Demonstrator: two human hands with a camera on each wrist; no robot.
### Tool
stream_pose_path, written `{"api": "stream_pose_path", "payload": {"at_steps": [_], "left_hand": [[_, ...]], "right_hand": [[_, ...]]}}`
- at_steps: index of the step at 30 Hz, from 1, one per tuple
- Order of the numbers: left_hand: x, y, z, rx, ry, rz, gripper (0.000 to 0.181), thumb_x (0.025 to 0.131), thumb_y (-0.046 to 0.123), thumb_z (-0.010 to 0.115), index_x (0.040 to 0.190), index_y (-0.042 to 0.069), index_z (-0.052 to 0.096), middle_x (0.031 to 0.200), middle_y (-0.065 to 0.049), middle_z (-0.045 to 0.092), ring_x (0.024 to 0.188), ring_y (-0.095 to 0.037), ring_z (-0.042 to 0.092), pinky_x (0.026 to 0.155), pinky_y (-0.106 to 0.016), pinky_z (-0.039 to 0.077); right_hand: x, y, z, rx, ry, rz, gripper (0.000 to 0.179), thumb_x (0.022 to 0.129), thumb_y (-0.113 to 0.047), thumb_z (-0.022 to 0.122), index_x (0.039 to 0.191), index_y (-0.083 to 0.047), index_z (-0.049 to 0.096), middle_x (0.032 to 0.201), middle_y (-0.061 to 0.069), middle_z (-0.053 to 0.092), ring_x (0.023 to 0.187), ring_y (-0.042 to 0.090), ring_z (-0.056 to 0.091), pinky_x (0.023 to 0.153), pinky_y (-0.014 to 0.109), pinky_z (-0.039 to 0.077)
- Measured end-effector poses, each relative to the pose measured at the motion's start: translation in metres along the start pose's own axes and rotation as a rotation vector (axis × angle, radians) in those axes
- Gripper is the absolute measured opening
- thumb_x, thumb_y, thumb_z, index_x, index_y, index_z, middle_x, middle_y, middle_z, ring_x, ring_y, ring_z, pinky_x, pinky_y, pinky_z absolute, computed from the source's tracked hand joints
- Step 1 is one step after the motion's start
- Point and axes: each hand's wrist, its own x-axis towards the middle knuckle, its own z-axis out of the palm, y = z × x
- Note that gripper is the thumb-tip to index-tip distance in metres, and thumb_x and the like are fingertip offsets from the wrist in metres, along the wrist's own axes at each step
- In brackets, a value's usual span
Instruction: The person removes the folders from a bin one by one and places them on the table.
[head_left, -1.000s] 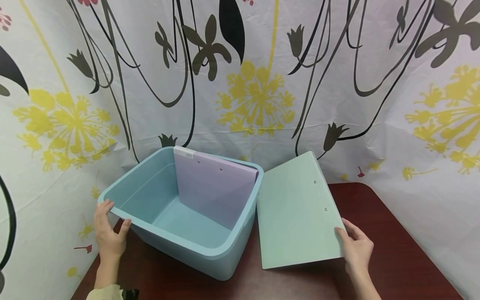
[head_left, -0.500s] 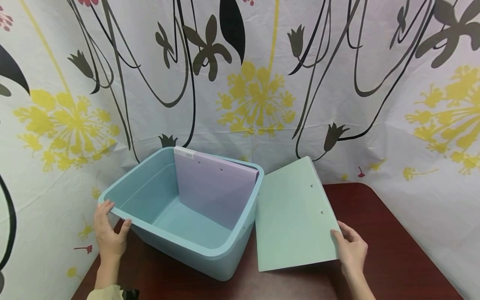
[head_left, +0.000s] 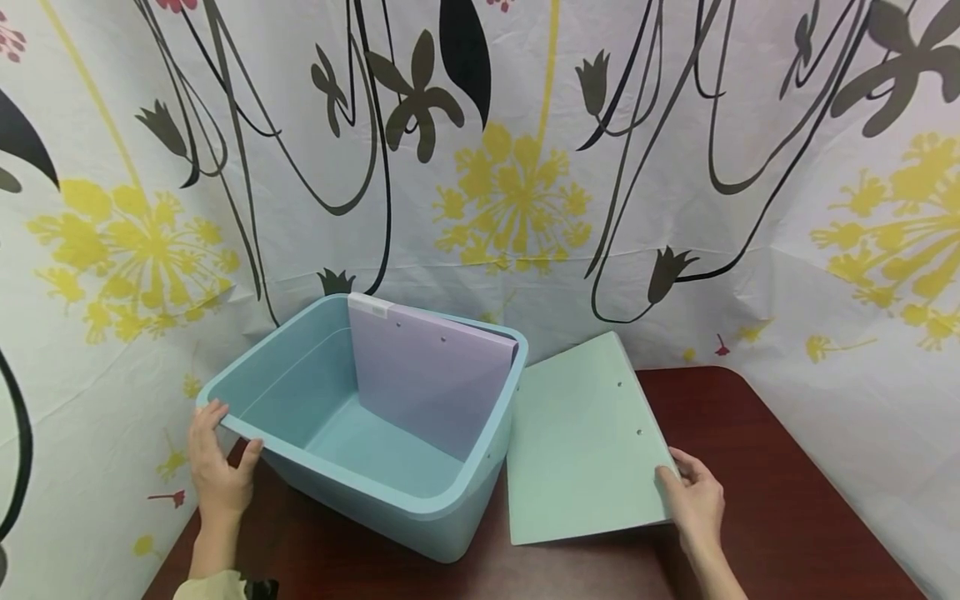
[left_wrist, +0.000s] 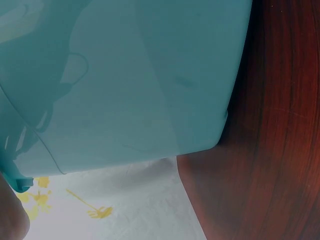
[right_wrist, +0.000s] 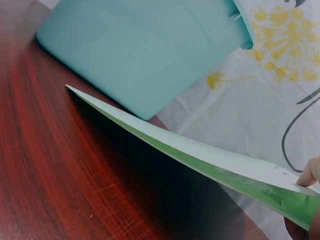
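Slanting right of the bin (head_left: 420, 505): green folder (head_left: 585, 450), pinched at its right edge by the right hand (head_left: 697, 500), so held off the table (head_left: 750, 450) there. Bin: touched at near left by the spread left hand (head_left: 217, 467), presumably for steadiness. Purple folder (head_left: 431, 375): propped inside, far side.

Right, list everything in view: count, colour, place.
bin: 1, light blue, on the table
purple folder: 1, pale purple, standing inside the bin
green folder: 1, pale green, slanted, right of the bin
table: 1, dark reddish brown, under the bin
backdrop: white with plant prints, behind the table
sleeve: 1, pale yellow, bottom left
left hand: 1, touching the bin's near-left rim
right hand: 1, gripping the green folder's right edge
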Motion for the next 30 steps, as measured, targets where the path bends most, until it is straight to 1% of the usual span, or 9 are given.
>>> {"api": "stream_pose_path", "payload": {"at_steps": [4,6,7,11,15,20,26,30], "left_hand": [[0.000,0.000,0.001,0.004,0.004,0.009,0.082,0.076,0.060,0.060,0.124,-0.006,0.046,0.130,-0.027,0.041,0.132,-0.042,0.024,0.109,-0.055,0.012],[0.001,0.000,0.001,0.013,0.004,0.010,0.084,0.075,0.062,0.059,0.124,-0.006,0.046,0.130,-0.027,0.041,0.132,-0.042,0.024,0.109,-0.055,0.012],[0.001,0.000,0.001,0.016,0.004,0.011,0.084,0.075,0.062,0.059,0.124,-0.006,0.046,0.130,-0.027,0.041,0.132,-0.042,0.024,0.109,-0.055,0.012],[0.001,-0.001,0.001,0.007,0.007,0.011,0.082,0.076,0.060,0.059,0.123,-0.006,0.046,0.130,-0.028,0.041,0.132,-0.042,0.024,0.109,-0.054,0.012],[0.000,0.000,0.000,-0.002,0.003,0.000,0.080,0.076,0.058,0.060,0.124,-0.005,0.046,0.131,-0.027,0.040,0.133,-0.040,0.023,0.109,-0.055,0.012],[0.000,0.001,-0.001,0.003,-0.004,-0.012,0.081,0.076,0.058,0.061,0.125,-0.005,0.045,0.133,-0.026,0.040,0.134,-0.038,0.022,0.109,-0.055,0.012],[0.000,0.001,0.000,0.011,-0.005,-0.007,0.081,0.076,0.059,0.060,0.124,-0.005,0.045,0.132,-0.026,0.040,0.134,-0.039,0.022,0.109,-0.055,0.012],[0.000,-0.001,0.000,-0.002,0.005,0.003,0.080,0.077,0.058,0.060,0.124,-0.005,0.046,0.131,-0.027,0.041,0.133,-0.041,0.023,0.109,-0.055,0.012]], "right_hand": [[-0.004,-0.002,-0.003,-0.065,-0.031,-0.038,0.042,0.081,-0.020,0.058,0.120,-0.008,0.058,0.100,0.012,0.063,0.064,0.004,0.053,0.047,0.021,0.043],[-0.010,-0.007,-0.004,-0.099,-0.023,-0.049,0.040,0.081,-0.019,0.056,0.119,-0.007,0.058,0.100,0.013,0.063,0.064,0.005,0.052,0.048,0.020,0.043],[-0.014,-0.013,-0.006,-0.094,-0.030,-0.058,0.040,0.081,-0.016,0.056,0.119,-0.003,0.058,0.099,0.016,0.062,0.065,0.007,0.052,0.047,0.021,0.043],[-0.029,-0.039,-0.018,-0.077,-0.067,-0.056,0.040,0.080,-0.011,0.056,0.117,0.003,0.056,0.098,0.022,0.061,0.065,0.010,0.051,0.046,0.024,0.041],[-0.039,-0.057,-0.027,-0.083,-0.105,-0.030,0.039,0.080,-0.009,0.056,0.116,0.003,0.057,0.098,0.022,0.061,0.063,0.006,0.047,0.049,0.023,0.039],[-0.038,-0.057,-0.030,-0.105,-0.147,-0.008,0.038,0.081,-0.008,0.057,0.117,0.004,0.056,0.098,0.022,0.061,0.066,0.008,0.046,0.052,0.021,0.038],[-0.033,-0.051,-0.031,-0.115,-0.206,-0.003,0.040,0.082,-0.010,0.056,0.119,0.006,0.054,0.098,0.024,0.060,0.067,0.010,0.049,0.052,0.022,0.040],[-0.030,-0.050,-0.033,-0.133,-0.258,-0.010,0.042,0.081,-0.010,0.056,0.120,0.008,0.053,0.095,0.023,0.060,0.067,0.011,0.049,0.053,0.021,0.040]]}}
